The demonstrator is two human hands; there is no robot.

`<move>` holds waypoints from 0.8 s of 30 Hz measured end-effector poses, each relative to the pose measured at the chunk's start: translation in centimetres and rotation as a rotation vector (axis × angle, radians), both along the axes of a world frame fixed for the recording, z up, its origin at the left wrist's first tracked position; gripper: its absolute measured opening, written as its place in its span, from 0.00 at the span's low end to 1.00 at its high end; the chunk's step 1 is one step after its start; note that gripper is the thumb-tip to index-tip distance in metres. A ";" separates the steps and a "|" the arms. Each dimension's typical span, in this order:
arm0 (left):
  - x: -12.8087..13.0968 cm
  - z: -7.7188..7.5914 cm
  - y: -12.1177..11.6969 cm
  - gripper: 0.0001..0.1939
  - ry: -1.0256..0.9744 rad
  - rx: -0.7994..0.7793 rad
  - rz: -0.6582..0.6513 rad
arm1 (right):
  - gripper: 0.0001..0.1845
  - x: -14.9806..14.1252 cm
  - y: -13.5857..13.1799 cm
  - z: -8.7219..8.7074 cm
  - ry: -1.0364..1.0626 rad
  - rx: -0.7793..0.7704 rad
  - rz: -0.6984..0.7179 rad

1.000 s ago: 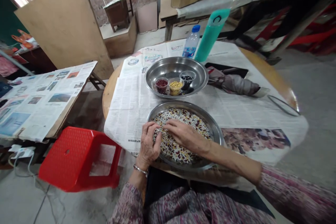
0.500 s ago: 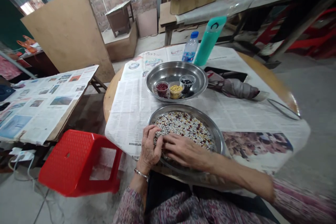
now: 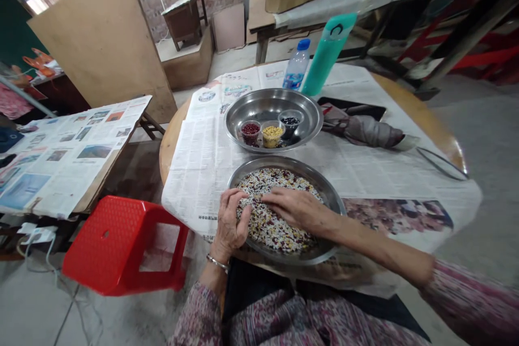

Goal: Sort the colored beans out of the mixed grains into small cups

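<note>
Left hand [image 3: 230, 219] was at 9 o'clock rim of near basin [image 3: 331, 192], fingers half-curled, thumb apart, hold unclear. Far basin [image 3: 259, 105] with three cups [image 3: 272, 136] sat at 12. Grain-and-bean mix [image 3: 279, 231] lay in near basin. Right hand [image 3: 298, 207], in from 4 o'clock, was over mix, fingers bent close together; couldn't tell if grains held.

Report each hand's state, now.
Left hand: half-curled at the near bowl's left side; whether it holds anything can't be told.
Right hand: half-curled over the grains; whether it holds any can't be told.
</note>
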State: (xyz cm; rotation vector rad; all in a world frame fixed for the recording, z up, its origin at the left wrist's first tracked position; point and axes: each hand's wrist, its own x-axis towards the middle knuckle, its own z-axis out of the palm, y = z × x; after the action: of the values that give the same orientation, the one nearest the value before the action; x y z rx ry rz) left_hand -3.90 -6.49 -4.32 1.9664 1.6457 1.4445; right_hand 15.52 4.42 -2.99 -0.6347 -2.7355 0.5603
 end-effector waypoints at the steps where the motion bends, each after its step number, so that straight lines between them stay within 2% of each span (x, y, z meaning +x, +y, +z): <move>1: 0.0 0.0 0.0 0.11 0.000 0.000 0.000 | 0.15 -0.3 0.9 -0.1 0.019 0.023 -0.055; 4: 0.0 0.0 0.0 0.11 -0.005 -0.004 -0.003 | 0.14 -1.2 1.8 0.1 0.072 0.080 -0.109; 9: -0.1 0.0 -0.1 0.12 -0.015 -0.008 0.004 | 0.11 -2.8 -1.5 -0.1 0.100 0.099 0.228; 12: -0.1 0.1 0.0 0.12 -0.015 -0.006 0.008 | 0.10 -2.7 -2.1 -0.6 0.106 0.126 0.267; 15: -0.1 0.0 0.1 0.12 -0.023 -0.008 0.005 | 0.09 -0.9 -0.3 -0.8 0.126 0.204 0.160; 19: -0.1 -0.1 0.1 0.12 -0.022 -0.004 0.005 | 0.12 2.6 2.1 -1.3 0.119 0.303 -0.124; 22: -0.1 -0.2 0.1 0.12 -0.021 0.003 0.001 | 0.15 4.1 1.9 -2.0 0.072 0.343 -0.286; 24: -0.1 -0.2 0.1 0.12 -0.019 0.000 -0.001 | 0.15 4.1 1.0 -2.3 0.055 0.320 -0.301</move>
State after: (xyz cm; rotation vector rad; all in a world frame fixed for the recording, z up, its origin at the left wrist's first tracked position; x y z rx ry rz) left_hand -4.00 -6.42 -4.49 1.9473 1.6360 1.4581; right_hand 19.65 5.37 -5.25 -0.9056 -2.5301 0.0674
